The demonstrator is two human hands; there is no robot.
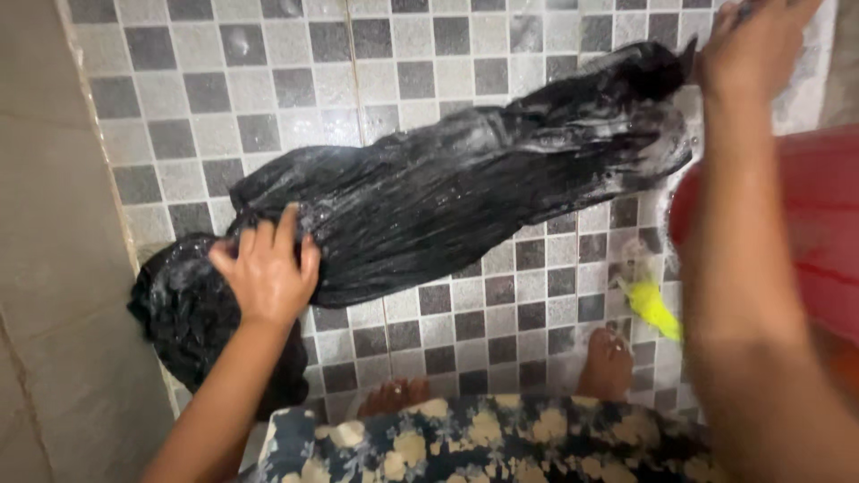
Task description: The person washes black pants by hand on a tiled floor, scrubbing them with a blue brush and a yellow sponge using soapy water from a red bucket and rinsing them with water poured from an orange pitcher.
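Floral skirt [501,438] nearest. Left hand [267,268] presses spread fingers on soapy black garment [447,192]. Right hand [752,45], beyond it, grip unclear.

Right hand [752,45] fingertips — cut off by top edge

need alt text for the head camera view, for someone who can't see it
A person's left hand presses flat on a wet, soapy black garment spread across a grey checkered tile floor, while the right hand reaches to the cloth's far end. Bare feet, a yellow-green item and a red tub sit at the right.
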